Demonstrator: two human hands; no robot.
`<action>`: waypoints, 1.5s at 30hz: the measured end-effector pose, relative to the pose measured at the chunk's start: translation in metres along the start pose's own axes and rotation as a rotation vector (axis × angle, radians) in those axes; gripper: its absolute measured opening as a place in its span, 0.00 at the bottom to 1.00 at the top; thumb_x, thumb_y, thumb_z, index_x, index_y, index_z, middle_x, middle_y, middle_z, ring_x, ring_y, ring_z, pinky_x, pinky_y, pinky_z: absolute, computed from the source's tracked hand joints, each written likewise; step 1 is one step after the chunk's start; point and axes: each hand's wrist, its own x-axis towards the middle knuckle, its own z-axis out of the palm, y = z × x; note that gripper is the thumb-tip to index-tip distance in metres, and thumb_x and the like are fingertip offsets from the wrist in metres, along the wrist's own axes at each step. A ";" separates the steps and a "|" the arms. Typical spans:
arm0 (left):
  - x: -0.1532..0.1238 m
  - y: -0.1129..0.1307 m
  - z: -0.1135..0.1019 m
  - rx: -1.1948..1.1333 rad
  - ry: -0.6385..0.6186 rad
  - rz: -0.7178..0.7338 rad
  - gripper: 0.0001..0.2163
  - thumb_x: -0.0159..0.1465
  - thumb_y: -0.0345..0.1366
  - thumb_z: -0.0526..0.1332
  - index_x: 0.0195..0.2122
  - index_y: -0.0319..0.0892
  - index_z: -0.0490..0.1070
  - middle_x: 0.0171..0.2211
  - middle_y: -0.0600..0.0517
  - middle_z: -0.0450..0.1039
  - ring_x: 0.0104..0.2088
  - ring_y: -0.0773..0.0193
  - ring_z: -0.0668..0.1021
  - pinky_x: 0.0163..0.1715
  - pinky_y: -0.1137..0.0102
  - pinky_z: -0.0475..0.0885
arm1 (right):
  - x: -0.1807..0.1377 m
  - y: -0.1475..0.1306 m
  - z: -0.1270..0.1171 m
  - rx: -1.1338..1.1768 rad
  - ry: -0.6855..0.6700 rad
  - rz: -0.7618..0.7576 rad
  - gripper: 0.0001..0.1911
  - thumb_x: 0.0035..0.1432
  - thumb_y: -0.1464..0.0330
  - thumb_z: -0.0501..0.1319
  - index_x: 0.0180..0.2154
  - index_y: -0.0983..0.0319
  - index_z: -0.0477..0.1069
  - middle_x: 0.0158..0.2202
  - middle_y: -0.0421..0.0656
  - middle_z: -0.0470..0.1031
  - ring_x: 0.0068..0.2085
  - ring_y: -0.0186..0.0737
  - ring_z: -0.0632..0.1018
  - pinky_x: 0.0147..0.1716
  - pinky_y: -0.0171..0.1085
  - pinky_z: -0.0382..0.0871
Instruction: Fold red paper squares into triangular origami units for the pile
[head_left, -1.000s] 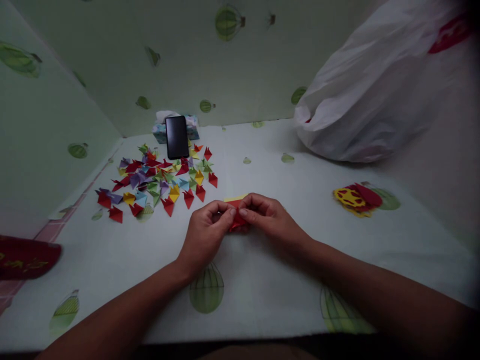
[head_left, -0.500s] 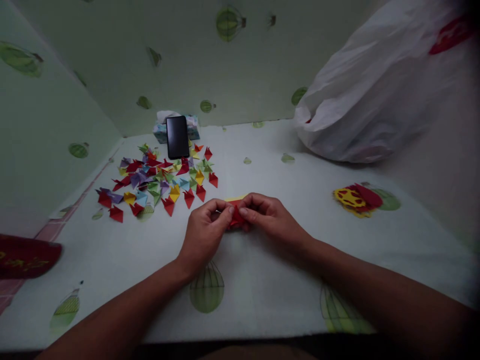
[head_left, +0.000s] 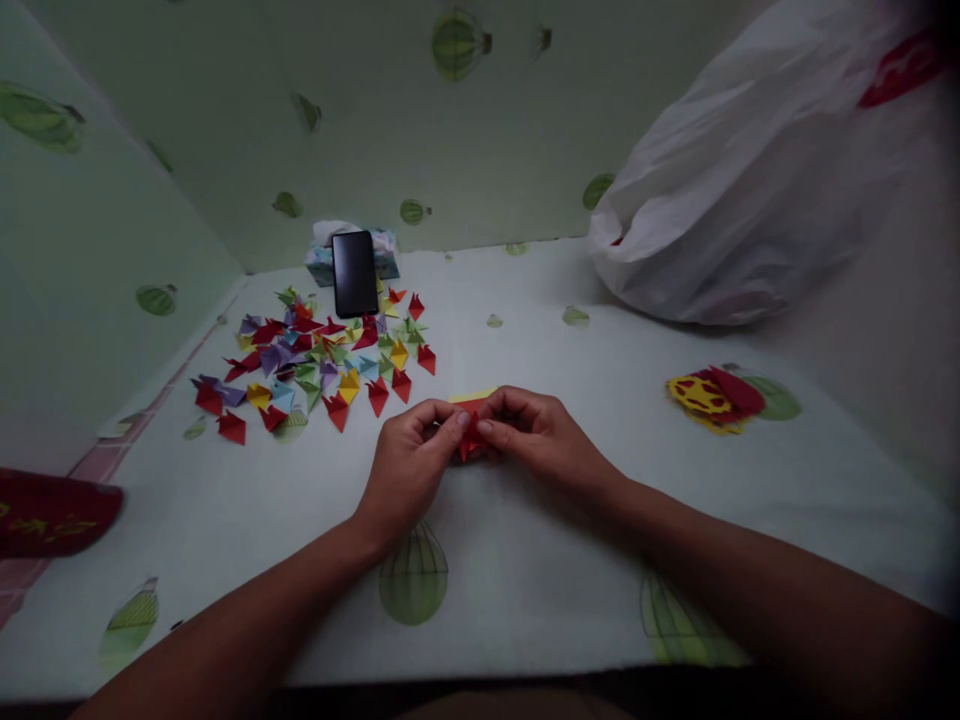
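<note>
Between my hands, low over the table, is a small piece of folded red origami paper. My left hand pinches its left side with thumb and curled fingers. The right side is pinched by my right hand in the same way. Fingers cover much of the paper, so its full shape is hidden. Just behind it shows the edge of some yellow paper. To the left lie many small folded paper figures in red, yellow, green, blue and purple.
A black phone leans on a tissue box behind the figures. At the right lie yellow and red cut-paper pieces. A big white plastic bag fills the back right. A dark red object with yellow markings sits at the left edge.
The red paper has shifted slightly between my fingertips, and a pointed lower part now shows more clearly. Both hands stay in nearly the same place, still pinching it.
</note>
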 end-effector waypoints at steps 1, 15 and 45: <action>0.000 0.000 0.000 -0.007 -0.010 0.000 0.10 0.63 0.41 0.63 0.33 0.38 0.76 0.28 0.51 0.77 0.30 0.67 0.75 0.32 0.73 0.70 | 0.000 0.000 0.000 -0.015 0.011 -0.005 0.07 0.57 0.67 0.65 0.30 0.62 0.70 0.28 0.39 0.76 0.29 0.33 0.76 0.32 0.36 0.70; 0.000 -0.003 0.001 -0.099 -0.054 -0.044 0.10 0.63 0.41 0.63 0.33 0.38 0.77 0.27 0.51 0.77 0.29 0.66 0.77 0.33 0.71 0.73 | -0.002 -0.001 0.001 -0.036 0.016 -0.005 0.08 0.57 0.66 0.63 0.28 0.61 0.67 0.26 0.38 0.75 0.28 0.34 0.77 0.32 0.37 0.73; 0.000 -0.004 0.002 -0.149 -0.049 -0.078 0.10 0.62 0.40 0.64 0.33 0.38 0.78 0.27 0.51 0.78 0.29 0.68 0.76 0.33 0.73 0.72 | -0.005 0.003 0.004 -0.325 0.137 -0.111 0.08 0.59 0.66 0.60 0.29 0.61 0.67 0.26 0.40 0.73 0.28 0.35 0.73 0.28 0.36 0.67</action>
